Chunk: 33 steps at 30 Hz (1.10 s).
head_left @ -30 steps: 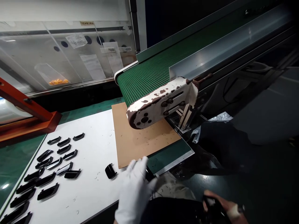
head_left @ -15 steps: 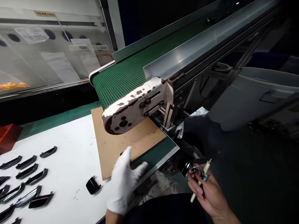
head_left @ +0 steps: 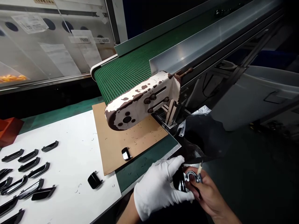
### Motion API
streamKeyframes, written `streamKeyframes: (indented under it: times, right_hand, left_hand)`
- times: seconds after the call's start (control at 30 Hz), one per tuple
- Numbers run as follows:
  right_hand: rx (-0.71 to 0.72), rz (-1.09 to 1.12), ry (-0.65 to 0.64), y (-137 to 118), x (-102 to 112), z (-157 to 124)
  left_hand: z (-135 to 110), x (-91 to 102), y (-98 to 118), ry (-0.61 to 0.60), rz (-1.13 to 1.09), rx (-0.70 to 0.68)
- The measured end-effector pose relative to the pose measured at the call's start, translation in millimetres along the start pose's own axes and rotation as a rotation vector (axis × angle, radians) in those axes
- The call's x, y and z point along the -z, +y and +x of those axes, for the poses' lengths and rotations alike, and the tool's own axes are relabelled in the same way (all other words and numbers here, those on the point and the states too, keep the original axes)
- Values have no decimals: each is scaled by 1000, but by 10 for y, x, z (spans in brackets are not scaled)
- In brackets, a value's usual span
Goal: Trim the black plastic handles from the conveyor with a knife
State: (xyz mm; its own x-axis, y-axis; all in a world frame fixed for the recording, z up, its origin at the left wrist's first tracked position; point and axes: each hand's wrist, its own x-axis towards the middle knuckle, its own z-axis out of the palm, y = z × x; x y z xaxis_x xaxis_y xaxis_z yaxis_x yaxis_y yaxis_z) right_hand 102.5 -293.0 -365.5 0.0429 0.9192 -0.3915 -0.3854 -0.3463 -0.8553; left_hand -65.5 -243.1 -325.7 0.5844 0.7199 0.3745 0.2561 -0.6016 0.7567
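Note:
My left hand [head_left: 161, 186], in a white glove, closes its thumb and fingers round a glossy black plastic part [head_left: 179, 179] in front of my body. Bare, my right hand [head_left: 206, 189] meets it from the right. Its fingers are wrapped round a pale thin stick [head_left: 200, 168] with a small pointed tip, and at the same spot a grey, shiny hook-shaped piece [head_left: 192, 175] curves out beside the black part. Whether hook and part are joined is hidden. A small black part [head_left: 126, 154] lies on the cardboard; another black part [head_left: 93, 180] lies on the white sheet.
Several long black parts [head_left: 37, 170] lie on the white sheet [head_left: 72, 140] at left. A green conveyor belt [head_left: 126, 73] ends above the cardboard sheet [head_left: 109, 155], which bears small curved shavings. An orange bin [head_left: 10, 132] stands far left. At right are a black bag [head_left: 205, 130] and a large pale tub [head_left: 245, 102].
My left hand has moved right from over the cardboard and taken hold of the black part by my right hand. The small black part on the cardboard is now uncovered. The view has shifted slightly.

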Motion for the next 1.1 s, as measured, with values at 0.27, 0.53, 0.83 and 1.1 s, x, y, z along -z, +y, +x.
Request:
streamKeyframes:
  times: [0.27, 0.53, 0.83, 1.1]
  right_hand:
    - [-16, -60, 72, -109, -20, 72]
    - [-141, -557, -40, -307, -144, 136]
    - [-333, -721, -153, -345, -121, 109]
    - [-490, -656, -385, -243, 143, 41]
  left_hand:
    - [84, 140, 64, -144, 233, 236]
    - [-35, 39, -100, -259, 586, 284]
    - [-246, -170, -227, -315, 654, 139]
    - [-648, -487, -354, -144, 478, -113]
